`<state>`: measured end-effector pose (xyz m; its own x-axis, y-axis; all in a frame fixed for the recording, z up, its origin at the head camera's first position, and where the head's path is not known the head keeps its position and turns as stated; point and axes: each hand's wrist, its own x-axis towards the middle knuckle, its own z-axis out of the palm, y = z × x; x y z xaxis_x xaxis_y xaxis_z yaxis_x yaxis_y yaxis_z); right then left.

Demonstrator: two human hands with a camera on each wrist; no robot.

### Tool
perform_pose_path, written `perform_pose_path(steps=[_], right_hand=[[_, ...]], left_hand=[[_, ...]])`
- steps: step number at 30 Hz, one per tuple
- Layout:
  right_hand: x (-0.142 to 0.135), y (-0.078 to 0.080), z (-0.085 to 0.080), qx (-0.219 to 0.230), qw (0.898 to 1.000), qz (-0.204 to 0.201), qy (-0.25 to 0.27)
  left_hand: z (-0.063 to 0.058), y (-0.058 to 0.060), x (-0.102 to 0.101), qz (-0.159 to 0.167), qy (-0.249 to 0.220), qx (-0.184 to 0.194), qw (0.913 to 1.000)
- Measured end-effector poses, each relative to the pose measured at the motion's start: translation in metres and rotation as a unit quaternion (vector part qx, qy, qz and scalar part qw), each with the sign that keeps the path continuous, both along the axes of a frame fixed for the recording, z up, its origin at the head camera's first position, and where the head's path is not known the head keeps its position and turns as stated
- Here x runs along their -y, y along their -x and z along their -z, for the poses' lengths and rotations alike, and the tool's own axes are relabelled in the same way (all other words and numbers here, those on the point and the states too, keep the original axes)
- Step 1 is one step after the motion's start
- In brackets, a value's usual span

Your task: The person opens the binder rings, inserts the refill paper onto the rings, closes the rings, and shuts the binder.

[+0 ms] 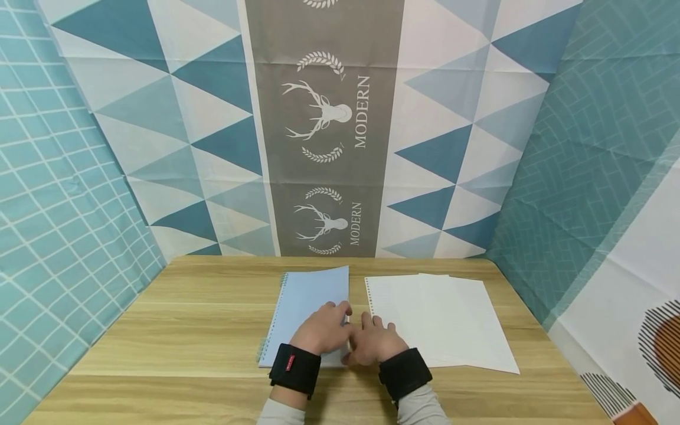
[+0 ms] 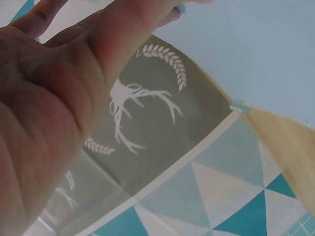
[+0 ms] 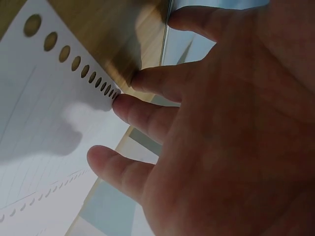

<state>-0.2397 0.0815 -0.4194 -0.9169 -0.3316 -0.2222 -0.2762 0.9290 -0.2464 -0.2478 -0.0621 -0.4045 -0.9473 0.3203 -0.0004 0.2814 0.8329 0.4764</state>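
A light blue spiral notebook (image 1: 313, 289) lies closed, its coil along the left side. My left hand (image 1: 321, 327) reaches over its right part, fingers bent toward the right edge. Between these fingers shows a small blue thing (image 2: 180, 9), mostly hidden; I cannot tell what it is. Close beside it, my right hand (image 1: 377, 342) has its thumb and index finger over the notebook's right edge. The right hand's other fingers spread toward loose white sheets (image 1: 451, 321) with punched holes. In the right wrist view a fingertip overlaps the row of holes.
The wooden table (image 1: 186, 319) carries the notebook and, to its right, the overlapping sheets. A strip of table shows between them. Patterned cloth (image 1: 324, 147) hangs behind the table's back edge, with more cloth along both sides.
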Motion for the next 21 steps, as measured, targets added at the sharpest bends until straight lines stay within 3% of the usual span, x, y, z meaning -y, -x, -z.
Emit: perform_pose_path(steps=[8, 14, 21], right_hand=[[0.003, -0.003, 0.0, -0.019, 1.0, 0.001, -0.005], [0.003, -0.001, 0.001, -0.028, 0.999, -0.006, -0.013], [0.003, 0.001, 0.003, -0.027, 0.999, -0.004, -0.019]], left_hand=[[-0.024, -0.009, 0.009, 0.003, -0.015, -0.042, 0.999], [-0.042, -0.018, 0.021, -0.016, -0.017, -0.082, 0.9963], [-0.053, -0.025, 0.031, -0.039, -0.005, -0.108, 0.9934]])
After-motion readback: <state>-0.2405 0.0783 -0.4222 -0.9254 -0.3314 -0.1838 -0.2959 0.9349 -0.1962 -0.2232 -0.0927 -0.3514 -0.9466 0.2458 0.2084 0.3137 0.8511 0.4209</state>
